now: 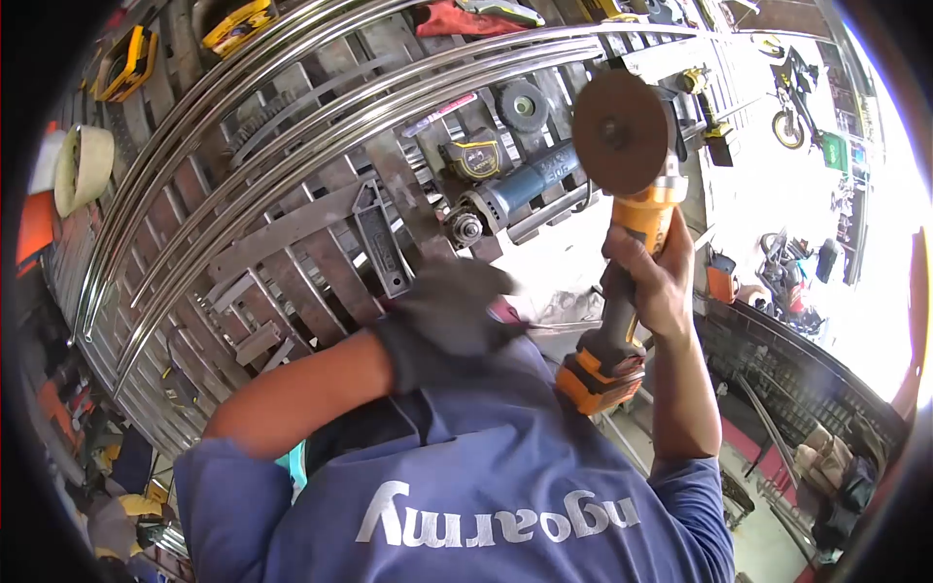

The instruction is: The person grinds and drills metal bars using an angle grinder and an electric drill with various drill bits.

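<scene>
"What have you got there?"

"A cordless angle grinder [622, 325]. My bare right hand [653, 282] is clamped around its body, the brown disc [620, 131] up top and the orange-and-black battery [598, 379] at the bottom. I hold it in front of me, toward the right end of the slatted metal workbench [301, 287]."

"And your other hand?"

"My gloved left hand [455, 303] is in front of my chest, by the bench's near edge. It's blurred, so I can't tell whether the fingers are apart or together."

"What's lying about?"

"A blue angle grinder [539, 180] just left of mine, a tape measure [473, 158] and a black wheel [523, 105] beside it, and a metal bracket [382, 238] near my glove. Long shiny metal tubes [428, 92] run across the slats beyond."
</scene>
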The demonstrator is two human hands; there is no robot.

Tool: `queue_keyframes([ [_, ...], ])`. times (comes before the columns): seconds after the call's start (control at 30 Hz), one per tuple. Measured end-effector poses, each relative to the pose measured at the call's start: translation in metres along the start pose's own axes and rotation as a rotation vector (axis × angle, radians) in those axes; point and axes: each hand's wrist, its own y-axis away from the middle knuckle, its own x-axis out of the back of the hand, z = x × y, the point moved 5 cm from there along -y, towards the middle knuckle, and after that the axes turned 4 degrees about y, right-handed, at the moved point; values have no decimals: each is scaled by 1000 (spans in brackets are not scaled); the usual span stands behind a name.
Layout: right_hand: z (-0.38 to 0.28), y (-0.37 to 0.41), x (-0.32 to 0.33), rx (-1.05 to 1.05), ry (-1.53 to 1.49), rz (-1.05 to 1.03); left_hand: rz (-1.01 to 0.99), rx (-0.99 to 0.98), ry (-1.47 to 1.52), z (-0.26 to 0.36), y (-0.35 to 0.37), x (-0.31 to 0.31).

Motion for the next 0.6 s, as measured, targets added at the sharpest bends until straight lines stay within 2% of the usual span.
queue_keyframes([
  [0.07, 25, -17, -2, -42, -104, -105, -83, 409, 4, -39, 10, 28],
  [0.17, 38, -31, -11, 12, 104, -203, 59, 720, 153, -80, 29, 35],
  [0.27, 44, -39, -16, -110, 298, -330, 73, 585, 77, -90, 20, 31],
  [0.37, 44, -43, -23, -128, 452, -393, 96, 699, 519, -101, 8, 16],
  [0.43, 46, -45, -27, -168, 482, -411, 116, 622, 593, -121, 4, -3],
  [0.53, 49, -48, -31, -239, 530, -425, 25, 428, 405, -139, 3, -16],
  [0.6, 49, -50, -35, -259, 534, -435, 29, 405, 486, -143, 6, -24],
])
